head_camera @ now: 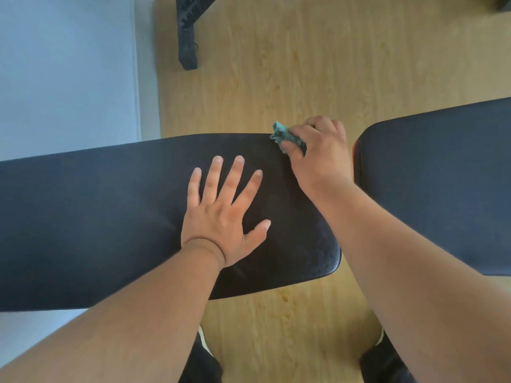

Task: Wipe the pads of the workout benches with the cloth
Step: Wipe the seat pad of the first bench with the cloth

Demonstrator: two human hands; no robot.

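Left hand (221, 217) flat, fingers spread, bracing the near black textured bench pad (96, 217). Right hand (318, 150) grips a crumpled teal cloth (284, 135) at its far corner. Second black pad (442, 175), right, looks not yet reached.

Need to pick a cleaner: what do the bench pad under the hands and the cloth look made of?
Bench pad: looks like black vinyl or faux leather, with a fine pebbled grain and a soft sheen near its rounded end; real leather can't be ruled out.
Cloth: teal, soft and bunched in the right hand, fuzzy like microfibre or terry, though too crumpled to be sure.
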